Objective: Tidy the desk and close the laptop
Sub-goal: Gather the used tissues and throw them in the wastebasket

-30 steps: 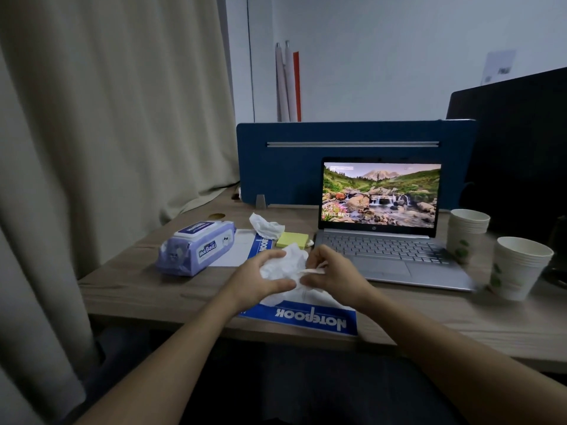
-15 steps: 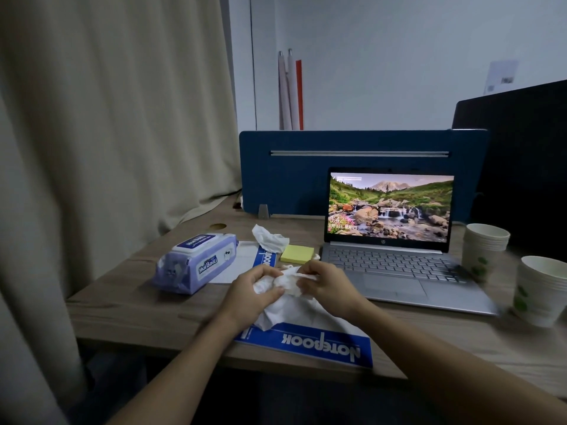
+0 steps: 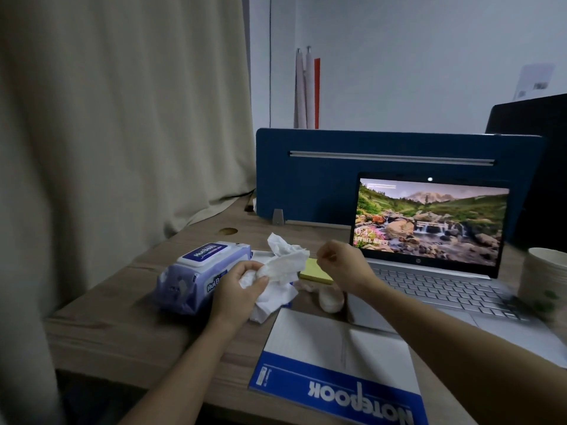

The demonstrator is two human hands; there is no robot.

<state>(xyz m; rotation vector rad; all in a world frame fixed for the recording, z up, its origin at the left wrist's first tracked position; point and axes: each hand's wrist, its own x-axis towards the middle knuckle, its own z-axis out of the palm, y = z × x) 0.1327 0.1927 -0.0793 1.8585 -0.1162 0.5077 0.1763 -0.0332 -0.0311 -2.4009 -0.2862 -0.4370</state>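
Both hands have parted since half a second ago, when they kneaded the tissue together over the notebook: now the left hand (image 3: 242, 289) alone grips the crumpled white tissue (image 3: 277, 279), lifted at centre frame in front of the wet-wipe pack, and the right hand (image 3: 340, 268) has drawn off toward the laptop. The left hand's fingers and thumb curl round the soft, wrinkled wad, with a loose tail hanging below the palm. The right hand is loosely fisted, thumb against the bent forefinger; whether it pinches a scrap I cannot tell.

A second crumpled tissue (image 3: 280, 245) lies on the wooden surface (image 3: 122, 317) just behind the held one. The wet-wipe pack (image 3: 196, 271) is a plump, glossy lavender pouch with a blue flip lid, left of centre. A square yellow sticky-note pad (image 3: 314, 273) sits between the hands, partly hidden. The notebook (image 3: 337, 363), flat and rectangular with a pale cover and a blue band printed NOTEBOOK, lies at the lower centre near the front edge. The laptop (image 3: 429, 240), silver with a matte keyboard, stands open at the right, its screen showing a mountain stream. A paper cup (image 3: 543, 280) with green leaf print stands at the right edge, beside the keyboard. A blue felt divider (image 3: 306, 179) rises behind the laptop, and a beige curtain (image 3: 122, 118) fills the left.
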